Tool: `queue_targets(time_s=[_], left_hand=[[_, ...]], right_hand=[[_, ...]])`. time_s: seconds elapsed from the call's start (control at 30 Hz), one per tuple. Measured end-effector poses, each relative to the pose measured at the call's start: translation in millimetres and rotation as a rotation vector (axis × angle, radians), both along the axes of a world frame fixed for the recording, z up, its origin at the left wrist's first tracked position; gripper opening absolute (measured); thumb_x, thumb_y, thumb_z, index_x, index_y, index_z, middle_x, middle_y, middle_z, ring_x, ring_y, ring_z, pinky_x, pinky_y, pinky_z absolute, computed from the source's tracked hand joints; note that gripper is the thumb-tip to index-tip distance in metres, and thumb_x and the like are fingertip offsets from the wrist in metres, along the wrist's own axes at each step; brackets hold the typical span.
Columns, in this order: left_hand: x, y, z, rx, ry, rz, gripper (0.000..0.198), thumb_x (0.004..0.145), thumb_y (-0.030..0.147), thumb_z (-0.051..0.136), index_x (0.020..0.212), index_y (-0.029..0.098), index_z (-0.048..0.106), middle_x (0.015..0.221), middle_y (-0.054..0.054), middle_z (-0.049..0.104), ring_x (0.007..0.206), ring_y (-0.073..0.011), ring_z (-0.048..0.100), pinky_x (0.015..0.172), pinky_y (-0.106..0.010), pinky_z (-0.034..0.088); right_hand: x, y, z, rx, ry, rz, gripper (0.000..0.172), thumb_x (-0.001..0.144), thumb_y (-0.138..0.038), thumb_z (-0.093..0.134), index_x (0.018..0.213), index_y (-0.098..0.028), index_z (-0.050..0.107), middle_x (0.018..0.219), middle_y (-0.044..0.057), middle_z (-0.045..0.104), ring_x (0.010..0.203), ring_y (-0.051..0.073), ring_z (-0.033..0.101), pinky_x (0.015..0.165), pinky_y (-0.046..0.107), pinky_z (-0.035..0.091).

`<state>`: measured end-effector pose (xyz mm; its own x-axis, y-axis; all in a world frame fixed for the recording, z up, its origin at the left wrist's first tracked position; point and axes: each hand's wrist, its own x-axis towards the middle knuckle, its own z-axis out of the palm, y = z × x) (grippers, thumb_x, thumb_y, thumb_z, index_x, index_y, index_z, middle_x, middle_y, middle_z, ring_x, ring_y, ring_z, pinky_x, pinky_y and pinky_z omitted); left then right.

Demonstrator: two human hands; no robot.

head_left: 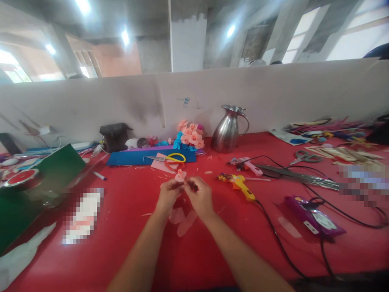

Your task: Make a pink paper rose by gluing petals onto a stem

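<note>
Between my two hands, over the red table (127,243), is a small pink paper flower (180,175). My left hand (168,194) pinches its base from the left. The fingers of my right hand (199,196) close on the base from the other side. Loose pink paper petals (186,223) lie on the table under my wrists. Just beyond the flower, yellow-handled scissors (173,158) rest on pink paper (161,165) and a blue sheet (127,158). A bunch of pink paper flowers (192,136) stands behind them.
Right of my hands lie a yellow glue gun (241,186), a pink glue gun (252,166) and a purple power strip (314,219) with black cords. A steel jug (226,132) stands at the back. Grey-handled scissors (306,157) lie far right; a green board (60,170) is at left.
</note>
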<state>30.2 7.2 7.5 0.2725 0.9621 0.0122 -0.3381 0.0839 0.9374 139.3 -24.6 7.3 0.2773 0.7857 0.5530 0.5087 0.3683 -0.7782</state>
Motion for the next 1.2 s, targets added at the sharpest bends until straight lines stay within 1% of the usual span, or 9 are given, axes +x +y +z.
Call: queue_targets(time_s=[0.13, 0.2, 0.3, 0.47, 0.7, 0.8, 0.97, 1.1, 1.2], left_hand=[[-1, 5, -5.3, -0.018, 0.105, 0.104, 0.016, 0.056, 0.020, 0.070, 0.071, 0.015, 0.070, 0.067, -0.002, 0.067, 0.066, -0.0136, 0.059, 0.070, -0.028, 0.046], [-2, 7, -6.6, 0.022, 0.117, 0.124, 0.016, 0.057, 0.019, 0.068, 0.072, 0.015, 0.071, 0.067, -0.002, 0.067, 0.065, -0.0133, 0.058, 0.068, -0.027, 0.046], [-4, 9, -7.3, 0.062, 0.155, 0.136, 0.016, 0.057, 0.016, 0.065, 0.071, 0.015, 0.071, 0.063, 0.000, 0.066, 0.063, -0.0132, 0.057, 0.064, -0.026, 0.045], [-3, 9, -8.2, 0.005, 0.185, 0.125, 0.016, 0.056, 0.018, 0.063, 0.069, 0.014, 0.072, 0.056, -0.001, 0.063, 0.053, -0.0116, 0.052, 0.054, -0.023, 0.042], [-2, 13, -18.1, 0.014, 0.248, 0.126, 0.017, 0.057, 0.020, 0.063, 0.069, 0.012, 0.073, 0.056, -0.002, 0.063, 0.053, -0.0114, 0.052, 0.052, -0.022, 0.040], [-2, 16, -25.6, 0.059, 0.310, 0.111, 0.019, 0.061, 0.021, 0.059, 0.071, 0.012, 0.073, 0.054, -0.001, 0.061, 0.052, -0.0113, 0.051, 0.052, -0.022, 0.040], [-4, 19, -30.0, 0.258, 0.502, 0.147, 0.020, 0.066, 0.018, 0.054, 0.069, 0.013, 0.073, 0.054, -0.001, 0.061, 0.053, -0.0120, 0.050, 0.053, -0.023, 0.038], [-4, 18, -28.3, 0.262, 0.579, 0.147, 0.021, 0.068, 0.016, 0.052, 0.068, 0.013, 0.073, 0.053, -0.001, 0.061, 0.050, -0.0111, 0.048, 0.049, -0.022, 0.035], [-4, 18, -26.9, 0.266, 0.583, 0.142, 0.021, 0.068, 0.015, 0.052, 0.072, 0.014, 0.073, 0.057, -0.002, 0.064, 0.052, -0.0118, 0.052, 0.052, -0.022, 0.037]], right_hand=[[0, 3, -3.0, -0.052, 0.048, 0.037, 0.010, 0.078, -0.026, 0.055, 0.075, -0.020, 0.062, 0.073, 0.002, 0.065, 0.064, 0.015, 0.059, 0.058, 0.025, 0.046], [0, 5, -4.0, -0.061, 0.048, 0.049, 0.010, 0.077, -0.026, 0.055, 0.077, -0.019, 0.062, 0.076, 0.002, 0.066, 0.065, 0.015, 0.060, 0.058, 0.025, 0.047], [0, 6, -6.2, -0.090, 0.011, 0.061, 0.010, 0.077, -0.024, 0.055, 0.078, -0.019, 0.063, 0.077, 0.003, 0.067, 0.068, 0.015, 0.061, 0.061, 0.026, 0.047], [1, 9, -10.1, -0.123, -0.015, 0.044, 0.011, 0.075, -0.024, 0.055, 0.078, -0.018, 0.064, 0.078, 0.004, 0.068, 0.068, 0.016, 0.062, 0.062, 0.027, 0.047], [3, 11, -11.1, -0.141, -0.031, 0.014, 0.013, 0.074, -0.025, 0.054, 0.076, -0.017, 0.065, 0.075, 0.004, 0.068, 0.067, 0.016, 0.061, 0.063, 0.026, 0.047], [3, 11, -12.1, -0.141, -0.039, 0.009, 0.014, 0.074, -0.024, 0.054, 0.079, -0.017, 0.065, 0.077, 0.004, 0.068, 0.068, 0.016, 0.061, 0.064, 0.026, 0.047], [3, 11, -12.8, -0.126, -0.093, -0.021, 0.013, 0.075, -0.026, 0.053, 0.078, -0.019, 0.064, 0.078, 0.004, 0.067, 0.067, 0.016, 0.060, 0.064, 0.026, 0.046], [3, 10, -10.6, -0.139, -0.119, -0.027, 0.013, 0.075, -0.026, 0.052, 0.077, -0.019, 0.063, 0.076, 0.004, 0.067, 0.066, 0.016, 0.060, 0.064, 0.026, 0.045], [3, 9, -7.4, -0.131, -0.147, -0.031, 0.013, 0.075, -0.026, 0.051, 0.075, -0.019, 0.062, 0.076, 0.004, 0.066, 0.066, 0.016, 0.059, 0.064, 0.026, 0.045]])
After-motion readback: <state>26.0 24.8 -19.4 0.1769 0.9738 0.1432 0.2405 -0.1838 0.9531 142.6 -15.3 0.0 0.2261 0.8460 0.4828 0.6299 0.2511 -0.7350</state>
